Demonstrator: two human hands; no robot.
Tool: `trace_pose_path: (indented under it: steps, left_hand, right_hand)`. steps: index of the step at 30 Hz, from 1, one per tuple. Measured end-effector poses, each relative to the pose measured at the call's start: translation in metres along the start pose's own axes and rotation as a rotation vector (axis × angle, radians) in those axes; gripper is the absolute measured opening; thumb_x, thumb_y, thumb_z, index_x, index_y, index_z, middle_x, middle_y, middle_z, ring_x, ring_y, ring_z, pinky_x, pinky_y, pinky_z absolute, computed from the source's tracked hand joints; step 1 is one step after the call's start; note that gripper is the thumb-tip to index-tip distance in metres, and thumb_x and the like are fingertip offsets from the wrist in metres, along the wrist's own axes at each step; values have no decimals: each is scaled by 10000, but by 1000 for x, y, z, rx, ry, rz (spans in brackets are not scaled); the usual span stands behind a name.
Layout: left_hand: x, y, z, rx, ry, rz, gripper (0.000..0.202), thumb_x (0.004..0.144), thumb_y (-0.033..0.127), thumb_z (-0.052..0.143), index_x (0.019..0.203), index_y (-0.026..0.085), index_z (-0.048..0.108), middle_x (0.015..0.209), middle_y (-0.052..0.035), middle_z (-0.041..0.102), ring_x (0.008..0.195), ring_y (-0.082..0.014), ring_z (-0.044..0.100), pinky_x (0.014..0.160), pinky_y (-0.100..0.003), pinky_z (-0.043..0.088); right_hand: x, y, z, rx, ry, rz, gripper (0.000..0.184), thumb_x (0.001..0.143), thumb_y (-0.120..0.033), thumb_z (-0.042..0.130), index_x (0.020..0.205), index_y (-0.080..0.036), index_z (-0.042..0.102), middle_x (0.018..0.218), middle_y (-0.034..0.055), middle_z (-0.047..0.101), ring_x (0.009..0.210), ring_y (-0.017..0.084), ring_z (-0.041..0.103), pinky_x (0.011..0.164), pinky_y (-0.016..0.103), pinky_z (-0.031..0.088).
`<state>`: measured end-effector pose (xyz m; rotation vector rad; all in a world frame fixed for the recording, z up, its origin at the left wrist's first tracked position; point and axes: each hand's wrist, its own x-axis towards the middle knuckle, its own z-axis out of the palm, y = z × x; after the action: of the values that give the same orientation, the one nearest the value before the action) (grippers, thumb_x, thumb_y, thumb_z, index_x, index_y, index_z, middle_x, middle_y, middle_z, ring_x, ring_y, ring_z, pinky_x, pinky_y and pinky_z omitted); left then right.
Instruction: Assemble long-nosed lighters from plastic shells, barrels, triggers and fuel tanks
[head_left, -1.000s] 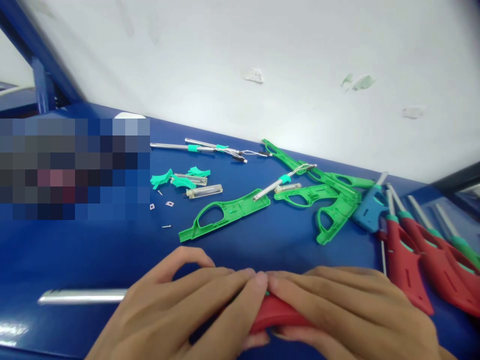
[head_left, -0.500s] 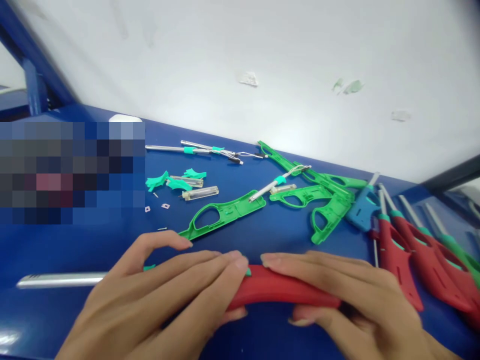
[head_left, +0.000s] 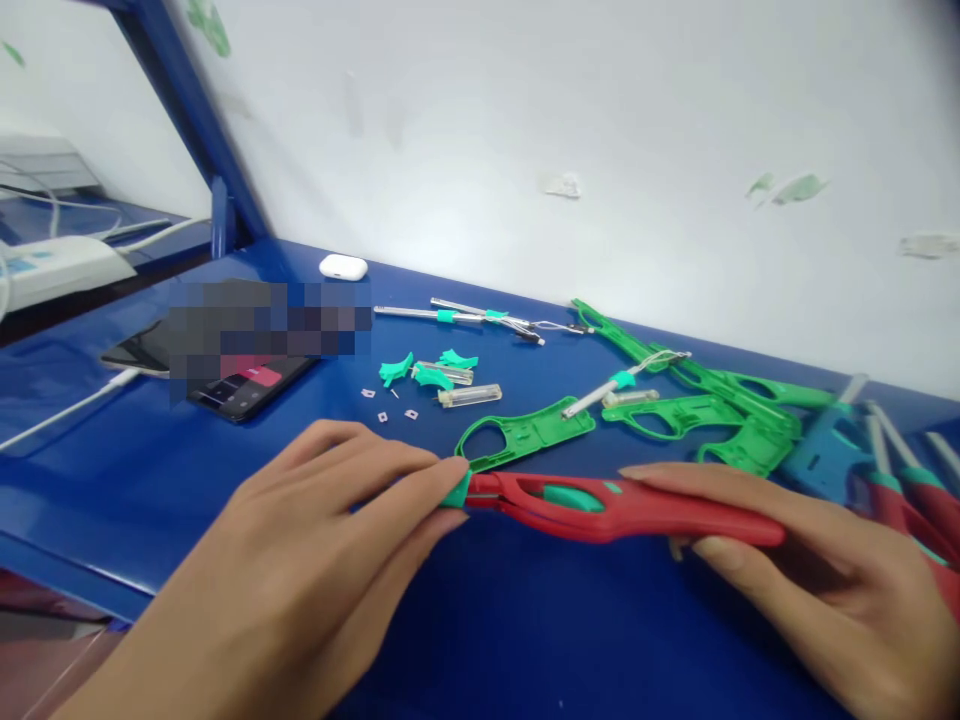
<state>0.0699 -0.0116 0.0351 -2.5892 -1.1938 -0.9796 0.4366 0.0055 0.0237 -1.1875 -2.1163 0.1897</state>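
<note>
A red utility lighter (head_left: 630,518) lies lengthwise between my two hands, above the blue table. My left hand (head_left: 322,540) is closed in a pinch on its teal collar (head_left: 456,490) and hides the metal tube. My right hand (head_left: 825,565) grips the handle end, fingers on top and thumb below. A teal trigger (head_left: 574,498) shows in the lighter's opening. Just behind it lies a green half shell (head_left: 551,432) with a loose metal tube (head_left: 592,398) and wires on it. Several more green half shells (head_left: 682,415) lie to the right.
Clear fuel tanks (head_left: 471,396), teal triggers (head_left: 397,370) and small metal bits are at centre left. Tubes with wires (head_left: 416,313) lie behind. Assembled lighters (head_left: 919,490) crowd the right side. Phones (head_left: 247,395) and a white earbud case (head_left: 343,267) are at left, before a white wall (head_left: 465,180).
My left hand has slid off the red body onto the collar, uncovering the opening and trigger. My right hand has shifted right. The view has swung left, bringing in the phones.
</note>
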Motion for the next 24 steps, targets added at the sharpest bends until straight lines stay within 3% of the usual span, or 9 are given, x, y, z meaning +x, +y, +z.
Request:
trace_pose_path:
  steps: [3,6,8,14,19,22,24]
  left_hand:
    - [6,10,4,48,13,-33,183,1233,238,576,1377,278,682,1204,28,855,1013,-187,817,942,-370,605]
    - [5,13,6,-7,-74,-139,338,1221,264,564,1552,313,616,1336,-22,807,1107,-223,823,929,-387,646]
    - [4,13,8,-56,-131,-140,389,1219,243,555,1595,336,589,1352,-32,779,1097,-219,822,875,-376,657]
    - [7,13,13,-67,-32,-3,168,1233,182,533,1307,232,675,1188,-52,818,918,-212,796,754,-384,639]
    - [13,15,11,-46,9,33,177,1197,110,547,1132,240,649,1009,-1,823,729,-185,707,608,-381,553]
    - [11,17,13,-16,12,44,195,1184,103,557,1175,245,691,1021,24,852,779,-189,754,682,-400,594]
    - [9,19,18,-14,-3,46,255,1157,81,570,1272,249,725,1051,47,869,852,-186,799,771,-408,627]
  right_hand:
    - [2,0,0,0,32,2,244,1070,-432,811,1304,-454,875,1156,-85,948,919,241,940,866,258,752]
    - [1,-1,2,15,43,2,235,1055,-412,821,1274,-457,890,1136,-87,950,928,239,941,886,229,732]
    - [-3,-1,4,27,24,18,236,1071,-421,808,1291,-464,882,1171,-89,947,1008,227,938,944,215,708]
    - [-11,-2,4,50,-11,68,223,1096,-455,777,1298,-470,871,1199,-77,943,1020,234,938,921,214,717]
    - [-15,-5,7,-19,1,87,222,1041,-507,804,1255,-481,854,1197,-80,935,1015,270,938,903,272,740]
    - [-20,-3,9,-117,45,21,268,962,-518,879,1221,-456,852,1172,-74,930,1047,296,933,978,314,733]
    - [-25,0,7,-138,-8,-96,355,990,-437,862,1343,-428,831,1223,-72,930,1051,284,933,1050,328,725]
